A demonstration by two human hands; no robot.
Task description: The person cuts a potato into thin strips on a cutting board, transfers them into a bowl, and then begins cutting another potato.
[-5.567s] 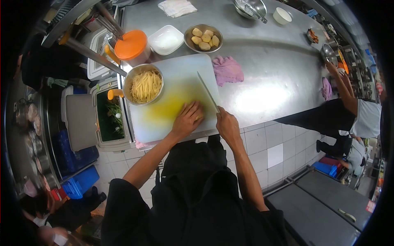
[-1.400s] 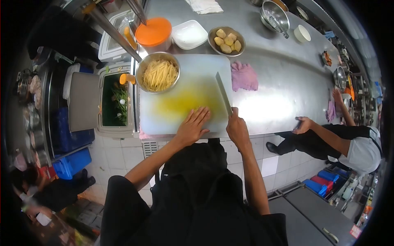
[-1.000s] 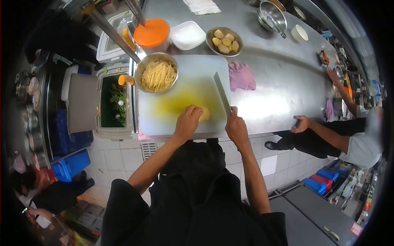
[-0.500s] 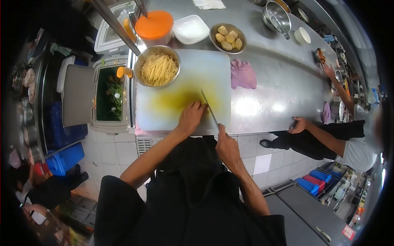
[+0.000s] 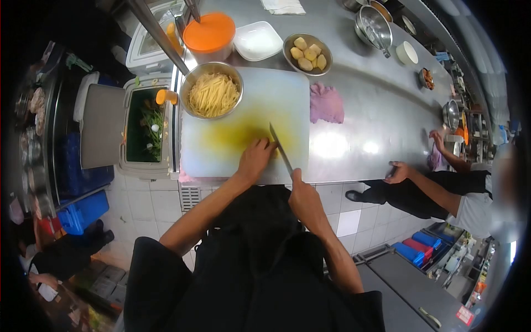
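Right hand (image 5: 303,202) closed tight around the handle of a knife (image 5: 280,148), its long narrow blade angled over the near edge of a white cutting board (image 5: 265,91) stained yellow. Left hand (image 5: 254,159) curled beside the blade, touching the board; its hold is hidden. Beyond are a steel bowl of potato strips (image 5: 213,95), a pink cloth (image 5: 325,104) and a long steel counter (image 5: 381,105), with white tiles (image 5: 144,205) below

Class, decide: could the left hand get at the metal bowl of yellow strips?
Probably yes: only bare cutting board lies between the left hand and the bowl of strips; the knife is in the right hand.
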